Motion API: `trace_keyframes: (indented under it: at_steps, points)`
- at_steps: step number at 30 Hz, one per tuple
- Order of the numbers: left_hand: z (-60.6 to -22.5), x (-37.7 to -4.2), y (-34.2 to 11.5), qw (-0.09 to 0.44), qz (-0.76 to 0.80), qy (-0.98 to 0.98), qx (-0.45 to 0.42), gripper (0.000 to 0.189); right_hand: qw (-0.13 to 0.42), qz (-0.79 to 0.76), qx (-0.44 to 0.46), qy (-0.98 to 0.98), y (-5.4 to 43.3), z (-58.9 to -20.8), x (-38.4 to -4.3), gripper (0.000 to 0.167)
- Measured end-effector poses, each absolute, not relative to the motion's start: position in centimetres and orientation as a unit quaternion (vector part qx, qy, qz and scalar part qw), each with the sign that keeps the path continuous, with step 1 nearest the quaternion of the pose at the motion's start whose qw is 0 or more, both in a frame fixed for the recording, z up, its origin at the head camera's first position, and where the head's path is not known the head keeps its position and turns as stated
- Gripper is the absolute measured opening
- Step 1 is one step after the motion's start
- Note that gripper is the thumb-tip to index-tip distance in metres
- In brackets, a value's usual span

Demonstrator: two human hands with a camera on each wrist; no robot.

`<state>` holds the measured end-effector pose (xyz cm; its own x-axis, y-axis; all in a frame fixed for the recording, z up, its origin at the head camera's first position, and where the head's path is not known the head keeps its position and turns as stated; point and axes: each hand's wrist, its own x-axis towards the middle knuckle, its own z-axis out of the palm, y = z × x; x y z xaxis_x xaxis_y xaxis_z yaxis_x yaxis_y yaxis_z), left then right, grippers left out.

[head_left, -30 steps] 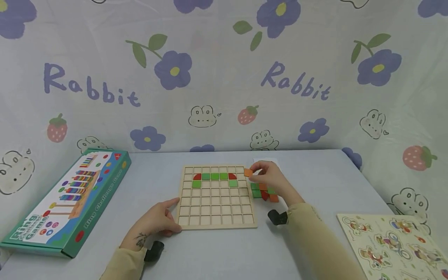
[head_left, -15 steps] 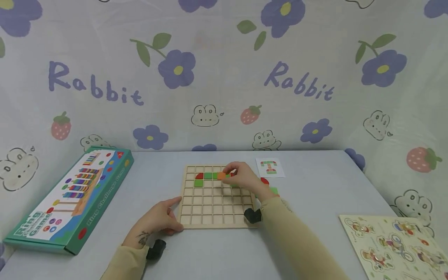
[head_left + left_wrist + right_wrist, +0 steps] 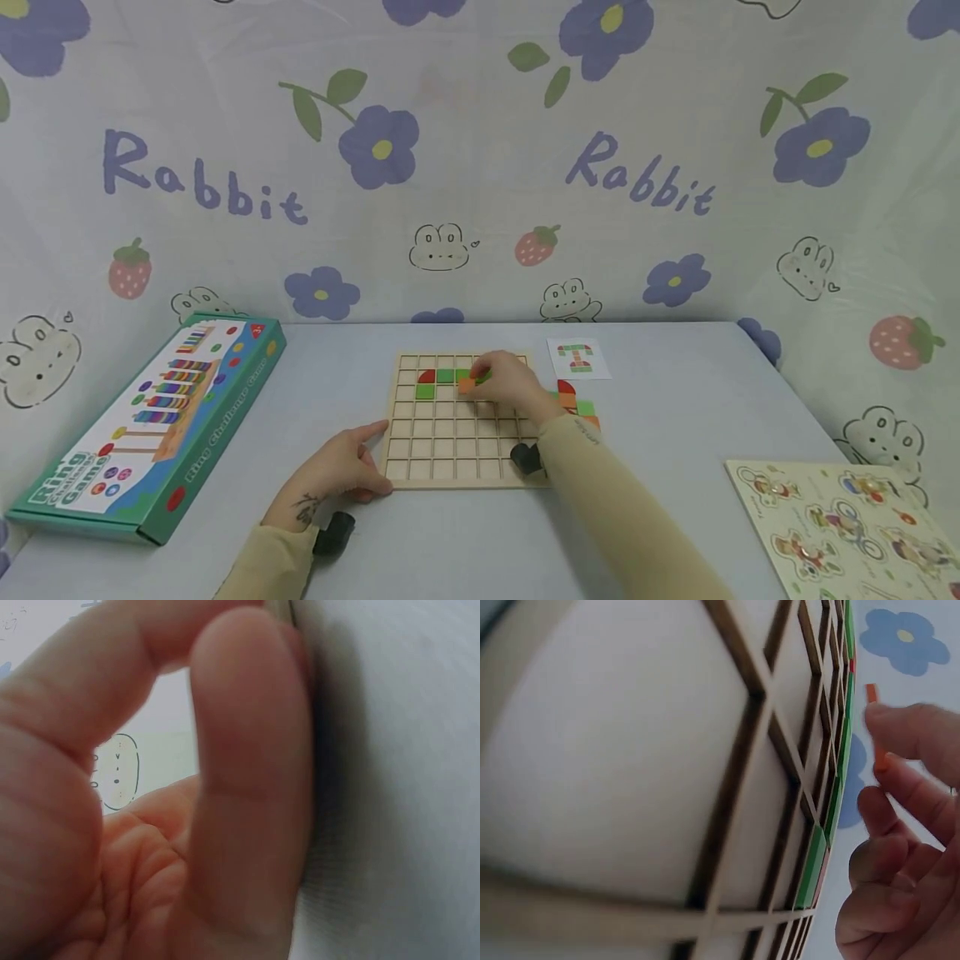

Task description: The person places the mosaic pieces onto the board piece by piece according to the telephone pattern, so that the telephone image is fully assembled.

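Note:
My right hand [image 3: 512, 386] pinches an orange square tile [image 3: 466, 386] between thumb and fingertips. It is over the upper middle of a wooden grid board [image 3: 467, 485]; in the right wrist view the orange tile [image 3: 880, 742] is held clear of the board's surface. Near the board's top, a red quarter-round tile [image 3: 427, 377] and green square tiles [image 3: 446, 376] sit in cells. The right hand hides the rest of that row. My left hand [image 3: 337, 462] rests at the board's left side, with index finger and thumb touching its edge.
Loose red, orange and green tiles [image 3: 585, 408] lie right of the board, partly behind the right forearm. A pattern card [image 3: 579, 358] is behind them. A green game box [image 3: 150, 433] lies at the left and a picture puzzle board [image 3: 840, 517] at the right front.
The right hand has carried the orange tile leftward from the board's right edge to its upper middle, then slightly nearer and left. The pattern card has come into view. The left hand stays put.

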<state>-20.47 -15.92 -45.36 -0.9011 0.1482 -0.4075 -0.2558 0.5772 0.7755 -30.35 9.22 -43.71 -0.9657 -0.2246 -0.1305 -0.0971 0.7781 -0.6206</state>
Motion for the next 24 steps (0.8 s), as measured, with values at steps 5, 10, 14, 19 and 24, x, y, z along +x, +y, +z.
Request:
trace_keyframes:
  at_steps: [5,10,14,19,24]
  points:
    - [-45.21,-20.39,-15.94,0.218,0.455,0.863,-0.027,0.094,0.098,-0.288,-0.093,0.948,8.89,-43.82,-30.33,0.026]
    - [-45.07,-20.28,-15.88,0.215,0.456,0.864,-0.024,0.094,0.093,-0.280,-0.095,0.951,8.72,-43.95,-30.35,0.026]
    - [-45.00,-20.26,-15.85,0.213,0.452,0.866,-0.026,0.094,0.094,-0.281,-0.096,0.950,8.59,-43.96,-30.35,0.028]
    - [-45.02,-20.26,-15.82,0.213,0.452,0.866,-0.030,0.094,0.093,-0.282,-0.104,0.949,8.58,-43.92,-30.30,0.032]
    - [-45.13,-20.26,-15.90,0.211,0.457,0.864,-0.021,0.095,0.088,-0.358,-0.103,0.924,9.51,-43.12,-29.84,0.040]
